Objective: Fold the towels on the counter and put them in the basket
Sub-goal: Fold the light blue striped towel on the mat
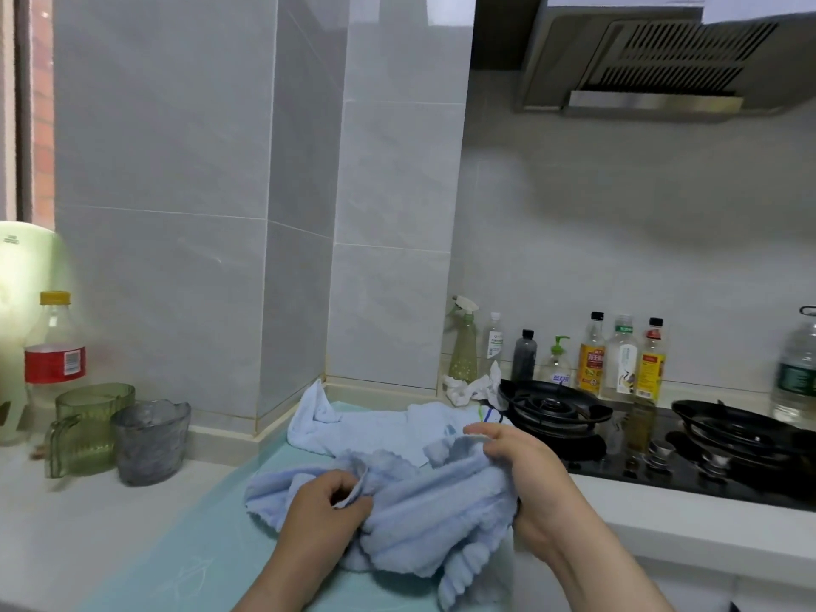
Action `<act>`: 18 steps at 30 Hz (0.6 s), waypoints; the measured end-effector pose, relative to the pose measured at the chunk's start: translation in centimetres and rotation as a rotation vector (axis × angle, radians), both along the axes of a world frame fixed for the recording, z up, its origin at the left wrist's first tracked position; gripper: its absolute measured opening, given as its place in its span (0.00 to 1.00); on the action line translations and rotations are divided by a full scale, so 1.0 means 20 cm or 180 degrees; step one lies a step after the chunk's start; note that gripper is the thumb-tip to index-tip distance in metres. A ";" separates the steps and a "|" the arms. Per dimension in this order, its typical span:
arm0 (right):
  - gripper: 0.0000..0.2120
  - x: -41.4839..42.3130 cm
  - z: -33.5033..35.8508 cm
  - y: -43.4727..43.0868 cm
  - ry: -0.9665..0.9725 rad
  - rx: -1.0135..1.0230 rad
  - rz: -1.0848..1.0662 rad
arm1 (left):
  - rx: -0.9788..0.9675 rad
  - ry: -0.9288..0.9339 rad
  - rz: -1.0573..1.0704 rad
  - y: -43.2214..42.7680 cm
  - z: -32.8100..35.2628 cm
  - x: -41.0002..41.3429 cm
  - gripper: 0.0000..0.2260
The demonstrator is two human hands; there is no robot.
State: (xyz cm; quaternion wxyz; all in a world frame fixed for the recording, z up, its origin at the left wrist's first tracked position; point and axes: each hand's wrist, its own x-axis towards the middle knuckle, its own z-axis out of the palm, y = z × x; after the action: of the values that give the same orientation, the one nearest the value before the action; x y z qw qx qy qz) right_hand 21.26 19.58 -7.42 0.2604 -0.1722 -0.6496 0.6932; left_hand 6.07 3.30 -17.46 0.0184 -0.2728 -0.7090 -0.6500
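Towel (424, 514) crumpled in L hand (324, 505), R hand (525, 470); corners unclear.

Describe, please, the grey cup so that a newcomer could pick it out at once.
Find the red-labelled bottle at the left end of the counter. Two ribbed glass cups stand before it. The grey cup is the right-hand one; the green cup beside it has a handle.

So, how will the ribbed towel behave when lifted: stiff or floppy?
Probably floppy: the ribbed towel sags in bunched folds between the left hand and right hand. Likely light, as loose pinches hold it. Its ribbed pile should grip well.
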 end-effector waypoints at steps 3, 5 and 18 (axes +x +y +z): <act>0.07 0.01 0.01 0.02 -0.0481 0.0582 0.0196 | 0.0047 -0.0050 0.0013 0.00 0.00 0.00 0.20; 0.10 0.01 -0.01 0.04 -0.0618 0.0817 0.0189 | 0.0072 -0.0111 0.0025 -0.01 0.00 0.00 0.19; 0.12 -0.03 -0.07 -0.03 -0.0386 0.0148 0.0482 | 0.0341 -0.0283 0.0093 -0.04 0.03 0.02 0.16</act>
State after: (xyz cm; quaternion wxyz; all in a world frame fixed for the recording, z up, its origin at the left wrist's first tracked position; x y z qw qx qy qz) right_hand 20.70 18.91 -8.79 0.1713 -0.1581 -0.6912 0.6840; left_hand 6.49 2.48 -16.83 0.0110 -0.2319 -0.6773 -0.6981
